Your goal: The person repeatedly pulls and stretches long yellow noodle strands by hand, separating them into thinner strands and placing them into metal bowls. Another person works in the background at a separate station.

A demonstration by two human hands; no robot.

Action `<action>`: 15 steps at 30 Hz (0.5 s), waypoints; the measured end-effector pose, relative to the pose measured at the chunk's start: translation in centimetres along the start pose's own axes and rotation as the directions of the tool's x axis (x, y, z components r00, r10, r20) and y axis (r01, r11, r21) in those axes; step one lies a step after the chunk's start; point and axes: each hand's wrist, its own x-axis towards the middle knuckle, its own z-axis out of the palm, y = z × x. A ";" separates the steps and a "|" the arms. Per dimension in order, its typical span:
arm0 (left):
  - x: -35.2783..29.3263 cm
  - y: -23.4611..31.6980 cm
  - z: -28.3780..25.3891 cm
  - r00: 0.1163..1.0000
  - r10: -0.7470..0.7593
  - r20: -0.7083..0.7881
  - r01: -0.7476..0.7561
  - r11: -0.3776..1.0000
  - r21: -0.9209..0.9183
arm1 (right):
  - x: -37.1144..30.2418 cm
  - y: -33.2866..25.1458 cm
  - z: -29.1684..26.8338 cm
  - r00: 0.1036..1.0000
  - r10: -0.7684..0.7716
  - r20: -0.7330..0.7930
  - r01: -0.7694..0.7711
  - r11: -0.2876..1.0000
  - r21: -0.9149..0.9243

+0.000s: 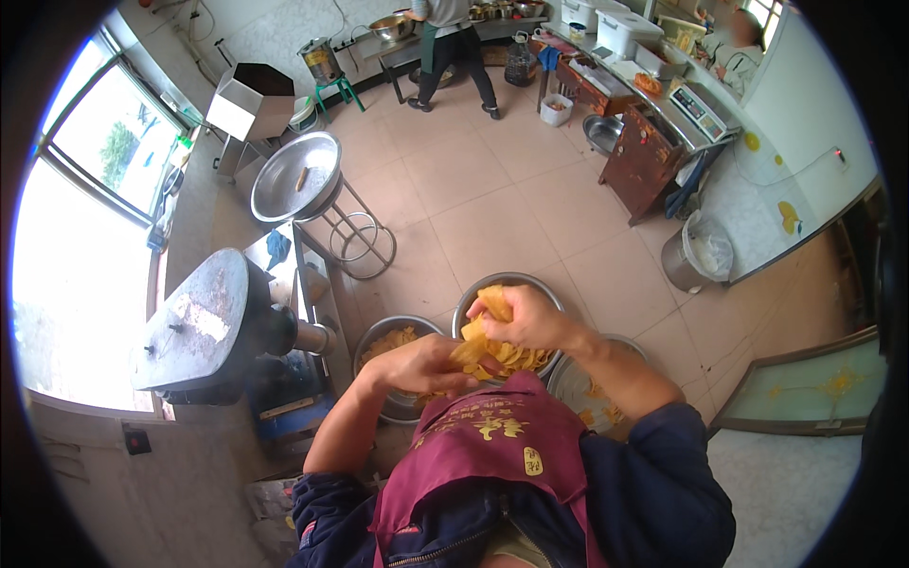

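Your right hand (523, 317) grips yellow strips (494, 301); your left hand (424, 364), lower left, grips more. Strips slant between them over the middle metal basin (511, 276), right hand nearer its centre.

The apron (502, 417) hides the near rim of the middle bowl (511, 277); the right forearm (620, 364) and left hand (424, 363) cover parts of the outer bowls (367, 343). Overlap conceals how many yellow strips (473, 333) the right hand (525, 317) holds. The top edge cuts off a co-worker's (450, 19) head; distant jars' (490, 12) contents are too small to tell.
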 end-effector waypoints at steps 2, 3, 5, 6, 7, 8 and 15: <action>-1.4 -0.4 -0.2 0.999 -0.028 -0.027 0.023 0.986 -0.163 | -0.6 -0.7 -1.9 0.991 0.129 0.027 -0.131 0.943 0.307; -2.2 -1.6 -0.5 0.998 -0.062 -0.023 0.056 0.978 -0.201 | -0.9 -0.9 -2.9 0.981 0.187 0.057 -0.192 0.873 0.448; -3.5 -1.8 -0.6 0.990 -0.052 -0.128 0.007 0.945 -0.327 | -1.7 -0.7 -4.8 0.980 0.198 -0.012 -0.161 0.830 0.534; -4.0 -1.8 -0.6 0.982 -0.052 -0.181 -0.022 0.923 -0.385 | -2.0 -0.6 -5.3 0.978 0.205 -0.045 -0.143 0.806 0.574; -4.2 -2.1 -0.5 0.973 -0.065 -0.220 -0.031 0.913 -0.407 | -2.2 -0.1 -5.4 0.971 0.223 -0.088 -0.132 0.806 0.577; -4.6 -2.6 -0.4 0.961 -0.077 -0.265 -0.039 0.913 -0.406 | -2.4 0.7 -5.9 0.971 0.225 -0.087 -0.128 0.786 0.605; -6.4 -6.2 -0.3 0.927 -0.060 -0.370 -0.095 0.917 -0.387 | -4.0 1.6 -8.5 0.952 0.257 -0.169 -0.086 0.751 0.655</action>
